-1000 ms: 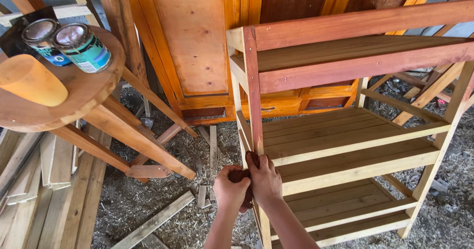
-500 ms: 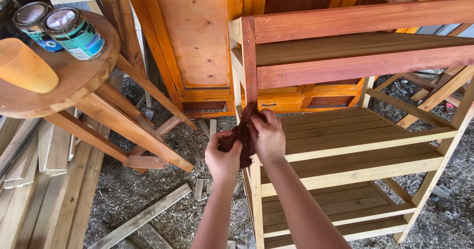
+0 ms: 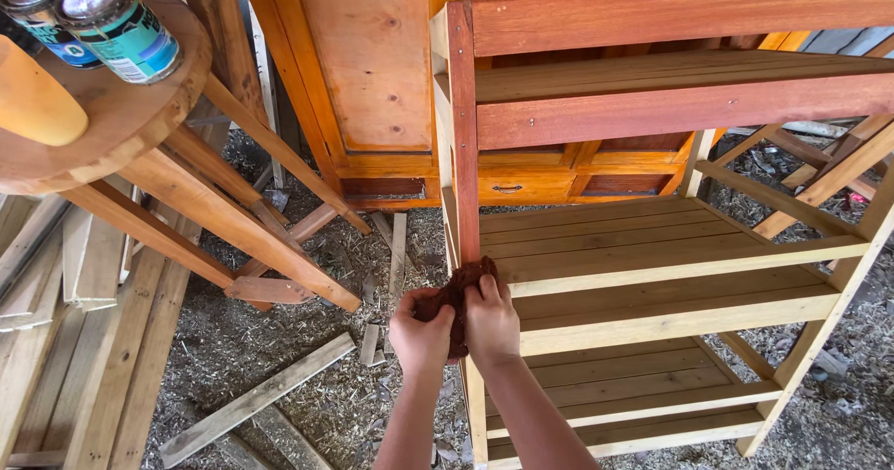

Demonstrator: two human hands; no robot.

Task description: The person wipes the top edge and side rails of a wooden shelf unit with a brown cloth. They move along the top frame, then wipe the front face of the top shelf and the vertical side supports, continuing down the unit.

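Reddish-brown rag (image 3: 458, 295) is gripped by left hand (image 3: 421, 332) and right hand (image 3: 491, 323) (both closed) against shelf post (image 3: 463, 144).

cans (image 3: 93, 18) on stool (image 3: 121, 121) | stool left of shelf (image 3: 670, 246) | cabinet (image 3: 372, 69) behind shelf

A round wooden stool (image 3: 121, 125) carries two paint cans (image 3: 88, 18) and a yellow cup (image 3: 37, 102).

Two bare forearms rise from the near edge of the head view, both slim and uncovered up to the frame's edge, with no sleeve showing. The left hand (image 3: 421, 338) and right hand (image 3: 491, 326) wear no gloves, rings or watch. The fingers (image 3: 488, 290) are bare, with short nails.
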